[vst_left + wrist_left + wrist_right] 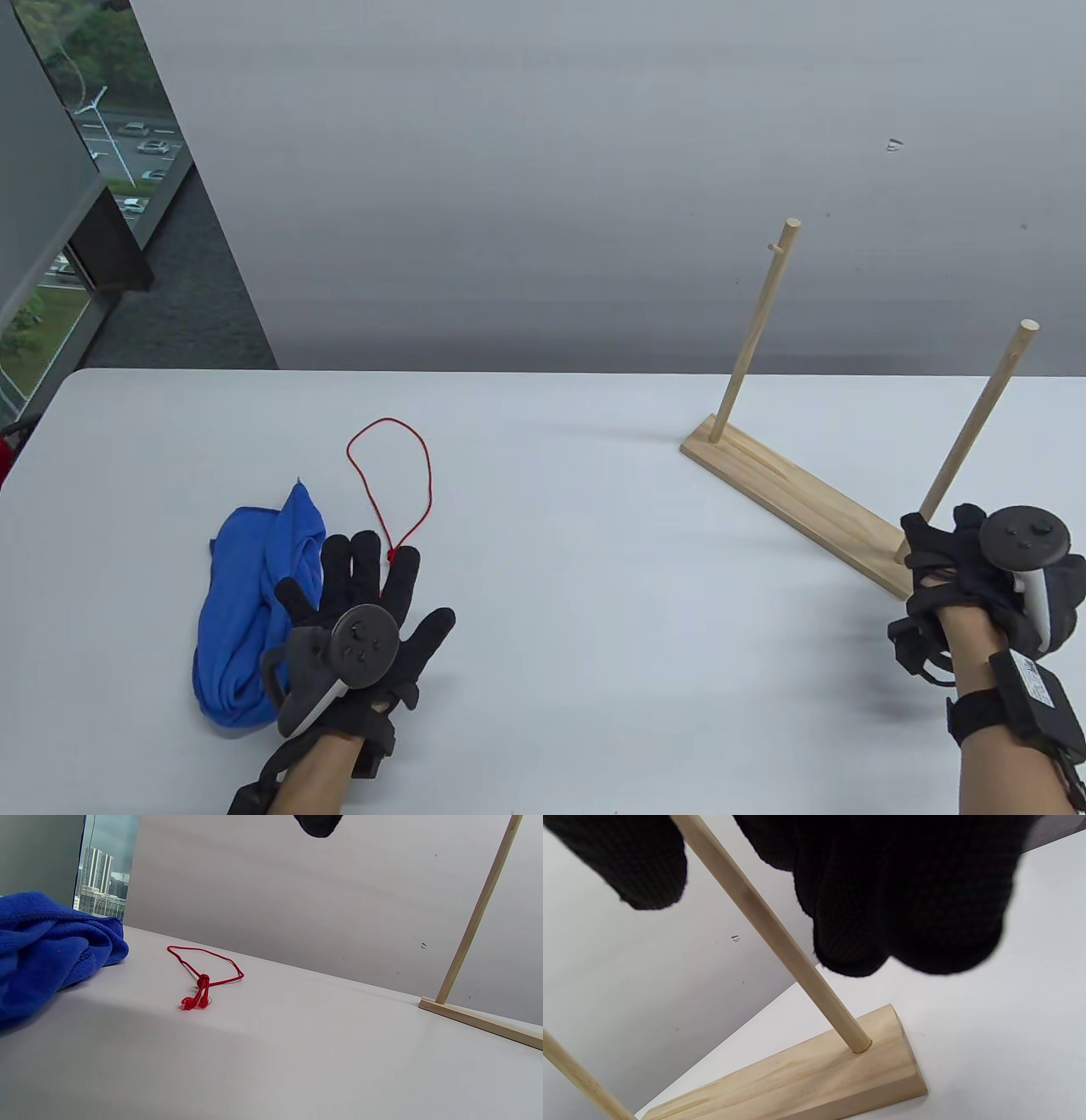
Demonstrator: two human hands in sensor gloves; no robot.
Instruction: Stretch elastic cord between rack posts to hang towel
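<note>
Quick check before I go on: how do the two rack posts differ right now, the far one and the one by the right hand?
The far post stands free with nothing near it; the near post has the right hand at its foot, fingers on either side of it. The far post shows a small side peg near its top; none is visible on the near post. Both are bare light-wood dowels set in the same wooden base, with no cord on either.

On the table (543,594) the towel (246,594) lies far left, the cord (392,475) just to its right — both well apart from the rack (797,501) at the right. The left hand (365,620) sits beside the towel; the right hand (984,577) — at the rack's near post (976,424).
</note>
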